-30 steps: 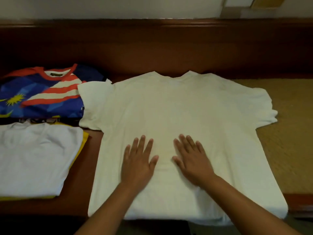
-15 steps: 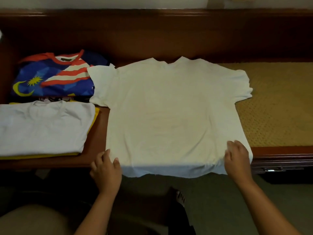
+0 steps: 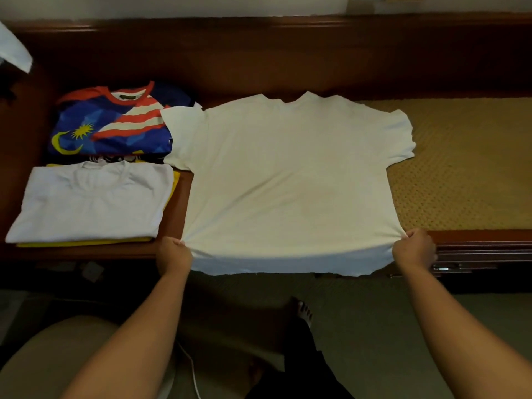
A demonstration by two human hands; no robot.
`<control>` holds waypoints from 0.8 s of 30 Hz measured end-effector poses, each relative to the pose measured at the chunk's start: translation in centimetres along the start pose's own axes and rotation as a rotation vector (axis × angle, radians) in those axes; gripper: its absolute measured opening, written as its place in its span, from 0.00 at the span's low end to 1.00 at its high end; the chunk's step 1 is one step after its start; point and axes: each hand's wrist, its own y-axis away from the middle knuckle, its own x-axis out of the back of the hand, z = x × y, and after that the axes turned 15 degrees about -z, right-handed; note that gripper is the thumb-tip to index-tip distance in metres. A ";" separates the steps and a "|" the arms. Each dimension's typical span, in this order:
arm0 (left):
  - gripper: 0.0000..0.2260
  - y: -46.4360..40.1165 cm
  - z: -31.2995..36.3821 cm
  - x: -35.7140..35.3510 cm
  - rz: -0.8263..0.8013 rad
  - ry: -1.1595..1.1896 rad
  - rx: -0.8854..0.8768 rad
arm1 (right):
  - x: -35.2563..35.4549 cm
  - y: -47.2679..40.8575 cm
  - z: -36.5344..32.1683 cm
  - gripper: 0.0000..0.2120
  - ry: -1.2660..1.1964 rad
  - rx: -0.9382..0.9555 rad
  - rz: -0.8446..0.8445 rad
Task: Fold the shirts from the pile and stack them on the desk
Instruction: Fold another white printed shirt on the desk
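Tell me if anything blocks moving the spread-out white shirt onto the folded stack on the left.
Nothing visible does. The left hand and right hand already grip the cream shirt's lower corners. Between it and the folded white shirt lies only a bare strip of desk; its left sleeve overlaps the flag-print shirt.
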 end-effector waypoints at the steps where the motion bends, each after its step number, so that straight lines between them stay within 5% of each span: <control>1: 0.07 -0.1 0.1 0.2 -0.007 -0.025 0.015 | 0.2 0.2 0.2 0.07 0.016 0.005 -0.009; 4: 0.12 0.5 0.2 -0.2 0.023 -0.274 -0.030 | -0.4 1.2 0.3 0.11 0.115 0.095 0.003; 7: 0.15 2.5 0.0 -2.5 0.006 -0.488 -0.264 | -2.1 3.0 -0.7 0.18 0.213 0.301 0.012; 10: 0.16 3.9 -0.2 -4.7 -0.078 -0.617 -0.416 | -4.4 3.5 -2.0 0.22 0.357 0.493 -0.167; 18: 0.23 2.8 0.0 -3.8 -0.062 -0.617 -0.219 | -4.4 2.2 -1.9 0.27 0.455 0.436 -0.251; 24: 0.25 4.6 0.7 -5.5 -0.268 -0.710 -0.427 | -7.0 5.8 -5.1 0.29 0.469 0.648 -0.463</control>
